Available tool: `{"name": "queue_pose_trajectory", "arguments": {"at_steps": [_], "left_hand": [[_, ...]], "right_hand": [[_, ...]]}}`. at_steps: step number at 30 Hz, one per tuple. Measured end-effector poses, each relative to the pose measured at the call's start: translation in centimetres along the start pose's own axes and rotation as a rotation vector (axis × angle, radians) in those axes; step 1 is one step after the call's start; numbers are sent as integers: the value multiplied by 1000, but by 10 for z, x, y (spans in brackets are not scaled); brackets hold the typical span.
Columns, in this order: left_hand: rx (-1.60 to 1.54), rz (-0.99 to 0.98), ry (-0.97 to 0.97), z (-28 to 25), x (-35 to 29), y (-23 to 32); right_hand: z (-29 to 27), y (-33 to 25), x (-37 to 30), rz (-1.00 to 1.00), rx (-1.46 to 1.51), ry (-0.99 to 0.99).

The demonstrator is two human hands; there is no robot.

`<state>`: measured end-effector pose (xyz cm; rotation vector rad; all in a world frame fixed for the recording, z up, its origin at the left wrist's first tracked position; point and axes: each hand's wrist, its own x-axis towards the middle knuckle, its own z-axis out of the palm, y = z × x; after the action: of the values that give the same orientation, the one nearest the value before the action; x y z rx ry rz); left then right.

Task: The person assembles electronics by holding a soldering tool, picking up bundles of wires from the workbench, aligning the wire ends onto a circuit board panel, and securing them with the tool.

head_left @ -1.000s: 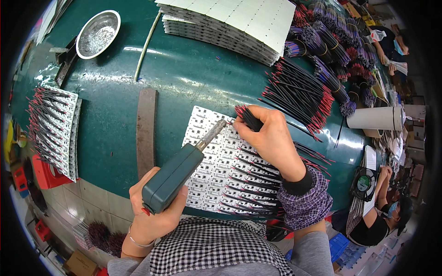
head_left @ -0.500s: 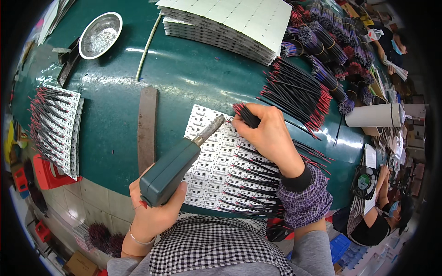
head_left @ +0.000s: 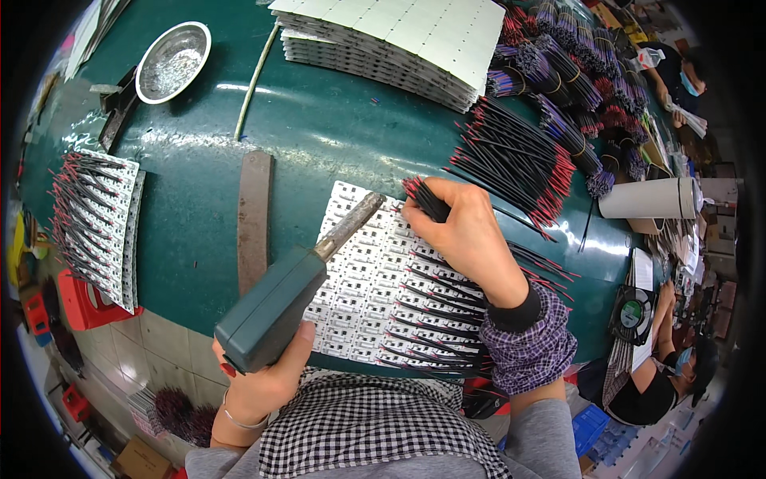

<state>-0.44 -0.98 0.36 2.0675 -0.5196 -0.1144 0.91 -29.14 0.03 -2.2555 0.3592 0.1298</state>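
Observation:
My left hand (head_left: 270, 375) grips a dark green soldering gun (head_left: 274, 310), its metal tip pointing up and right over the upper part of a white circuit board panel (head_left: 351, 295). Between the fingers of my right hand (head_left: 467, 231) is a bundle of black wires (head_left: 428, 201) with red ends, held at the panel's upper right corner. Rows of small dark parts cover the panel. Along its right side, below my right hand, several black wires (head_left: 439, 307) lie in rows, their left ends on the panel. Whether the wire at my fingertips touches the board cannot be made out.
A wired panel (head_left: 120, 231) lies at the left table edge. Behind are a metal bowl (head_left: 174, 62), a flat brown bar (head_left: 255, 215) and a stack of white panels (head_left: 391, 40). Loose black wires (head_left: 515, 164) and wire bundles (head_left: 558, 72) fill the right. Two people sit or stand beyond.
My left hand has drawn the soldering gun a little left and down, so its tip is farther from the right hand's wires. My right hand stays almost still.

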Motion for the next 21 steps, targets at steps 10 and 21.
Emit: {"name": "queue_pose_trajectory", "arguments": {"at_steps": [10,21], "left_hand": [[-314,-326,93,0,-1,7],[-301,-284,47,-4,-14,-6]], "right_hand": [[-1,-2,-26,-191,0,201],[17,5,-25,-224,58,167]]}}
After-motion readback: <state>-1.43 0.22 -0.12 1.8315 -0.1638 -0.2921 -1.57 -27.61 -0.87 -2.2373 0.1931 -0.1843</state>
